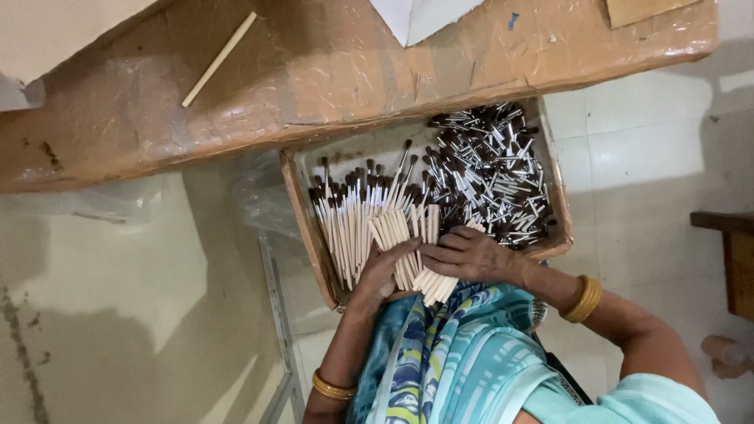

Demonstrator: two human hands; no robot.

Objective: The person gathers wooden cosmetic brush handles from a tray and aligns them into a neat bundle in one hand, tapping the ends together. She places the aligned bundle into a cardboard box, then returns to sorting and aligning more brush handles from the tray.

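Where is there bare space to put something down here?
The brown table is mostly bare between the loose stick and the white sheet. The cardboard tray is crowded: assembled brushes left, metal-capped heads right, with the left hand and right hand on the bundle.

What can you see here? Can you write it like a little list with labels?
Place: a brown wrapped worktable above a pale tiled floor
Box: an open cardboard box under the table edge
In the box, one side: pale wooden brush sticks with dark tips
In the box, other side: a heap of short metal brush heads
Left hand: gripping a bundle of sticks
Right hand: resting on the same bundle
On the table: one loose stick
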